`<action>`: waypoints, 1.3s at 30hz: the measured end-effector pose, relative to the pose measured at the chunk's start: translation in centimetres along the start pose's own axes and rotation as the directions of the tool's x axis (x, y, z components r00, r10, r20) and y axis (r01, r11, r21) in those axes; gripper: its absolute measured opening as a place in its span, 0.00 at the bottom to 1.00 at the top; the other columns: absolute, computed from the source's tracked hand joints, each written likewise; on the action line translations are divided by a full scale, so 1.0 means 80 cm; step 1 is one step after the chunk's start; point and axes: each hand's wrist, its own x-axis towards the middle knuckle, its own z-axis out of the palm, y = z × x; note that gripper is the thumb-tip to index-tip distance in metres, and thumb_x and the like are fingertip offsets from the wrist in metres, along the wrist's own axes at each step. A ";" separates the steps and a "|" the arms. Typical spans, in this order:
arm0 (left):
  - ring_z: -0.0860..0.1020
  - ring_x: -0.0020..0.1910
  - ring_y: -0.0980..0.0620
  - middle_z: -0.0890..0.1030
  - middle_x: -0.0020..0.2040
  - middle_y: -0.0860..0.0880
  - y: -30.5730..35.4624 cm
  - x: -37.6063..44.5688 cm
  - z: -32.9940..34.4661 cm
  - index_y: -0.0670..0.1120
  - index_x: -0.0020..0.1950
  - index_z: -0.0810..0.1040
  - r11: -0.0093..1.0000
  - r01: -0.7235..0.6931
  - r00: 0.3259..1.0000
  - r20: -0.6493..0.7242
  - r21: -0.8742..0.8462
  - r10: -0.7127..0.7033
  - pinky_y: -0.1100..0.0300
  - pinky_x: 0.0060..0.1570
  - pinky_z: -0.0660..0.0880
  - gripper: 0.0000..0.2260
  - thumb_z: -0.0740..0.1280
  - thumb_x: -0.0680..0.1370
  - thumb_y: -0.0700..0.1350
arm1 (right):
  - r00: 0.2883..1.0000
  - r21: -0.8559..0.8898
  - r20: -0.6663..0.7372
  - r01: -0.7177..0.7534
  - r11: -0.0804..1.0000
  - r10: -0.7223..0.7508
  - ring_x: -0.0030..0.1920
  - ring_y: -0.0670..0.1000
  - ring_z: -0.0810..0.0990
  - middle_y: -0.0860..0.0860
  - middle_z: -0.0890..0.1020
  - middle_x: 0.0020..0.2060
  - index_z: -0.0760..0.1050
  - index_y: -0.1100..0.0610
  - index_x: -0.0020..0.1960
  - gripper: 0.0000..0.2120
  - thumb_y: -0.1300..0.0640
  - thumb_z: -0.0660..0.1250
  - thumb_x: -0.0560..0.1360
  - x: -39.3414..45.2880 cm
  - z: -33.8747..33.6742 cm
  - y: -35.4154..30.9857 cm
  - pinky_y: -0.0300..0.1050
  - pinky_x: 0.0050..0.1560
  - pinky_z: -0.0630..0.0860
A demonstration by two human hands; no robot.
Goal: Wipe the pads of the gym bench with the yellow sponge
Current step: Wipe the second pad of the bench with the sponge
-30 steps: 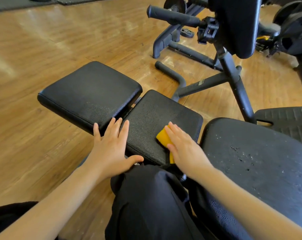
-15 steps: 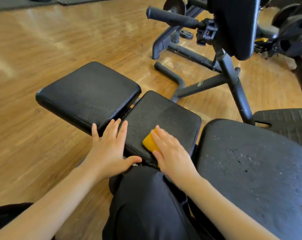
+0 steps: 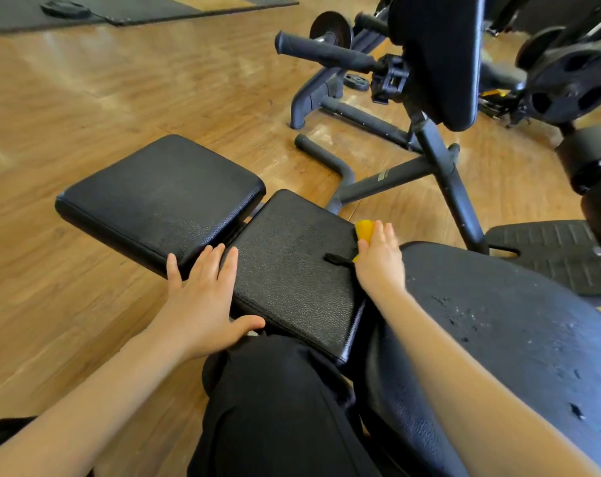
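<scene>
R hand (image 3: 378, 259) presses yellow sponge (image 3: 364, 229) on middle pad (image 3: 292, 263), L hand (image 3: 202, 297) flat

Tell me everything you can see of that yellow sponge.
Only part of the sponge shows: a rounded, plain yellow end poking out past the right hand, plus a sliver by the thumb. It looks soft. The hand lies over it with fingers stretched, pressing it down at the far right corner of the middle pad, close to the gap before the big worn pad. Its underside is hidden.
</scene>
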 end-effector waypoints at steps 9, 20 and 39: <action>0.34 0.74 0.48 0.36 0.76 0.48 0.022 0.017 -0.027 0.47 0.76 0.40 0.989 -0.041 0.987 0.157 0.140 0.019 0.34 0.67 0.38 0.44 0.54 0.71 0.71 | 0.920 -0.001 0.076 0.385 0.923 -0.384 0.75 0.55 0.52 0.55 0.54 0.75 0.53 0.59 0.74 0.27 0.61 0.59 0.78 -0.160 -0.001 -0.018 0.41 0.70 0.43; 0.34 0.74 0.45 0.35 0.76 0.45 0.069 -0.017 -0.018 0.47 0.76 0.39 0.986 -0.157 0.958 0.249 0.048 0.140 0.43 0.71 0.39 0.44 0.56 0.72 0.69 | 0.941 -0.044 0.203 0.285 0.957 -0.271 0.75 0.54 0.49 0.53 0.51 0.75 0.50 0.56 0.74 0.25 0.61 0.54 0.80 -0.053 -0.013 -0.016 0.46 0.73 0.50; 0.33 0.73 0.52 0.34 0.74 0.52 0.078 0.008 0.011 0.47 0.75 0.37 0.963 -0.252 0.967 0.069 0.098 0.246 0.49 0.71 0.38 0.59 0.22 0.49 0.76 | 0.954 -0.082 0.194 0.247 0.966 -0.227 0.74 0.50 0.55 0.49 0.59 0.74 0.61 0.56 0.71 0.21 0.65 0.54 0.79 0.023 -0.070 0.111 0.38 0.71 0.51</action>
